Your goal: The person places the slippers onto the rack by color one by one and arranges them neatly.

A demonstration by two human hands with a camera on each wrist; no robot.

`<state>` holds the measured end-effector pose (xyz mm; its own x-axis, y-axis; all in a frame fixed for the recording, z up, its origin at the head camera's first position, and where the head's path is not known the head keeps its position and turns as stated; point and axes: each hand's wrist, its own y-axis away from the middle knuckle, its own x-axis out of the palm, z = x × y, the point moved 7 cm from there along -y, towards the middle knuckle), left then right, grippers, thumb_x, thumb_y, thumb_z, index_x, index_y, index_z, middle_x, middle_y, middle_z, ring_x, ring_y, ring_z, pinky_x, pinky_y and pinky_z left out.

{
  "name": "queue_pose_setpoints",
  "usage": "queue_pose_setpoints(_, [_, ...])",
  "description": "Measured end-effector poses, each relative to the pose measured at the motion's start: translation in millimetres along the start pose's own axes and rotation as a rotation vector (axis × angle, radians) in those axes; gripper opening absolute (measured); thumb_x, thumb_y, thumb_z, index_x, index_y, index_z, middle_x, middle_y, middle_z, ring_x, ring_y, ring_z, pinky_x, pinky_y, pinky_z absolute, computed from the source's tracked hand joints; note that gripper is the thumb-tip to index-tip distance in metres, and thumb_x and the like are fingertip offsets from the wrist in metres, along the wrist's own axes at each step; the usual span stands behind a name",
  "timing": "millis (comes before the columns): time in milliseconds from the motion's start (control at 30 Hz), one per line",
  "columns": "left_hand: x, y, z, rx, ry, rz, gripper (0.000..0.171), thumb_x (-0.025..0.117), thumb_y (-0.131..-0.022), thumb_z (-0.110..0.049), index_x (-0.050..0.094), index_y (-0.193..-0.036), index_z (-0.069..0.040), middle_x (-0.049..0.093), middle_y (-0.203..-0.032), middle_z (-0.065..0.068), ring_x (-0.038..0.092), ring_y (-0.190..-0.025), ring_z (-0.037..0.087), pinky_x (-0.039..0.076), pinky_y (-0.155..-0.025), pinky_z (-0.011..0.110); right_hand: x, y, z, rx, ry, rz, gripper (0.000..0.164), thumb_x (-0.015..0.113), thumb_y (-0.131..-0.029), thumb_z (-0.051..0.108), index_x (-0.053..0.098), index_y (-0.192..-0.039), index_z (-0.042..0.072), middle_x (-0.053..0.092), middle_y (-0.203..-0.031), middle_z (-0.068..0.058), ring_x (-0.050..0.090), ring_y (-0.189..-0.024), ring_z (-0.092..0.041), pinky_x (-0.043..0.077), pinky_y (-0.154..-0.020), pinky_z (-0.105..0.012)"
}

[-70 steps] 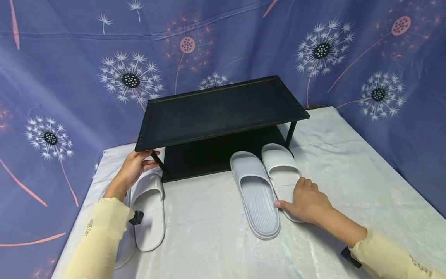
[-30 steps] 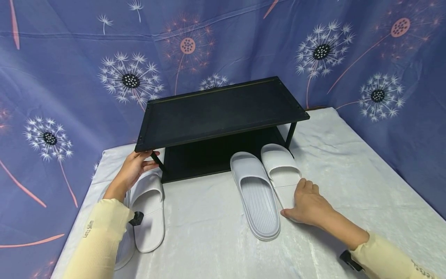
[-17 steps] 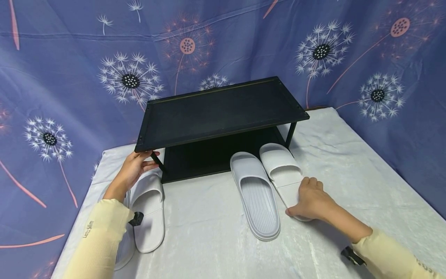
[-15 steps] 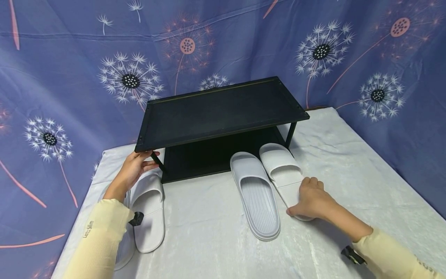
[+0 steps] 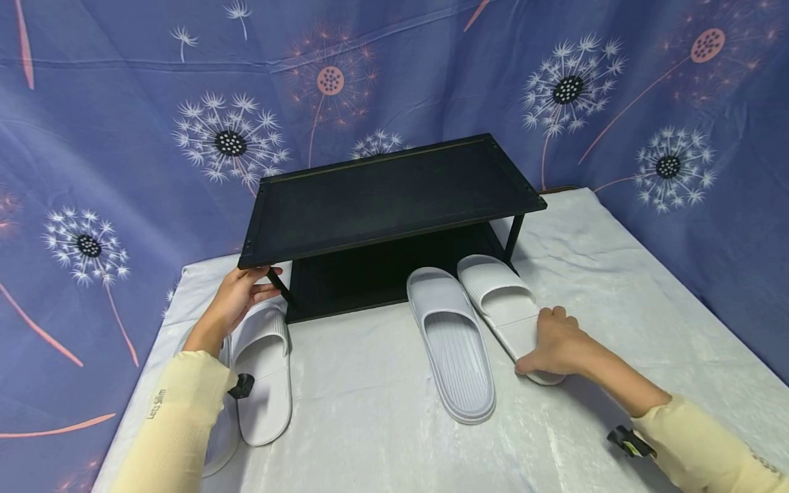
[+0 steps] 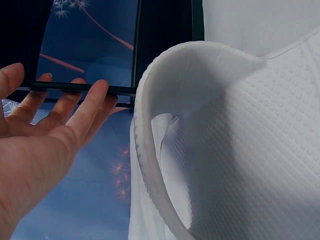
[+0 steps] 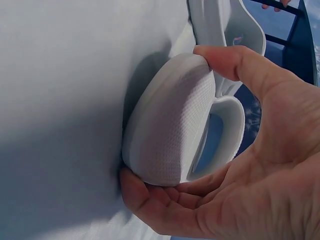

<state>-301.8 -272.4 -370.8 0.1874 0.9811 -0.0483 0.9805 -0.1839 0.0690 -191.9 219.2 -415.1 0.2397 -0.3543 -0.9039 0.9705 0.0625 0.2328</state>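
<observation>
My right hand point(image 5: 561, 342) grips the heel end of a white slipper point(image 5: 508, 305), thumb on one side edge and fingers round the other, as the right wrist view shows. This slipper lies slanted, its toe at the front of a black two-tier shoe rack point(image 5: 394, 195). Left of it lies a pale grey slipper point(image 5: 456, 356), toe also at the rack. My left hand point(image 5: 237, 298) is at the rack's front left leg point(image 6: 75, 88), its fairly straight fingers touching the leg under the top shelf. Below that hand sits another white slipper point(image 5: 265, 383).
A further grey slipper point(image 5: 220, 438) is partly hidden under the left sleeve. A white cloth point(image 5: 370, 411) covers the table. Behind the rack and at both sides hangs a blue curtain point(image 5: 431, 82) with dandelion prints.
The right hand's thumb has left the grey slipper's edge. The white slipper's heel has swung right, away from the grey one, its toe slightly left. The left hand has stayed at the leg.
</observation>
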Motion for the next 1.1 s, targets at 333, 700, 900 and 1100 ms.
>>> queue_pose_setpoints(333, [0.2,-0.1,-0.2,0.0,-0.008,0.0,0.017,0.051,-0.101,-0.025,0.052,-0.117,-0.019,0.056,-0.116,0.008,0.064,-0.09,0.02,0.054,-0.089,0.031,-10,5,1,-0.038,-0.059,-0.029,0.103,0.087,-0.053,0.041,0.038,-0.117,-0.023,0.043,-0.103,-0.031,0.048,-0.094,-0.047,0.048,-0.072,-0.056])
queue_pose_setpoints(700, [0.2,1.2,0.6,-0.003,0.004,0.002,0.015,0.052,-0.101,-0.024,0.054,-0.115,-0.019,0.056,-0.114,0.006,0.064,-0.087,0.017,0.054,-0.087,0.029,-15,12,10,-0.071,-0.072,-0.054,0.104,0.087,-0.052,0.043,0.039,-0.118,-0.022,0.044,-0.104,-0.029,0.049,-0.094,-0.044,0.048,-0.071,-0.055])
queue_pose_setpoints(900, [0.1,1.3,0.6,0.0,0.01,0.001,0.015,0.052,-0.101,-0.024,0.054,-0.115,-0.019,0.057,-0.113,0.005,0.064,-0.086,0.017,0.054,-0.087,0.029,-21,18,23,-0.108,-0.049,-0.057,0.108,0.085,-0.053,0.043,0.036,-0.124,-0.022,0.045,-0.109,-0.03,0.049,-0.098,-0.044,0.048,-0.077,-0.056])
queue_pose_setpoints(1100, [-0.4,1.3,0.1,-0.001,0.004,-0.001,0.015,0.052,-0.101,-0.024,0.054,-0.115,-0.019,0.057,-0.114,0.005,0.064,-0.088,0.018,0.054,-0.088,0.03,-26,24,35,-0.133,-0.043,-0.038,0.106,0.085,-0.054,0.043,0.037,-0.125,-0.019,0.046,-0.108,-0.025,0.049,-0.097,-0.038,0.047,-0.076,-0.051])
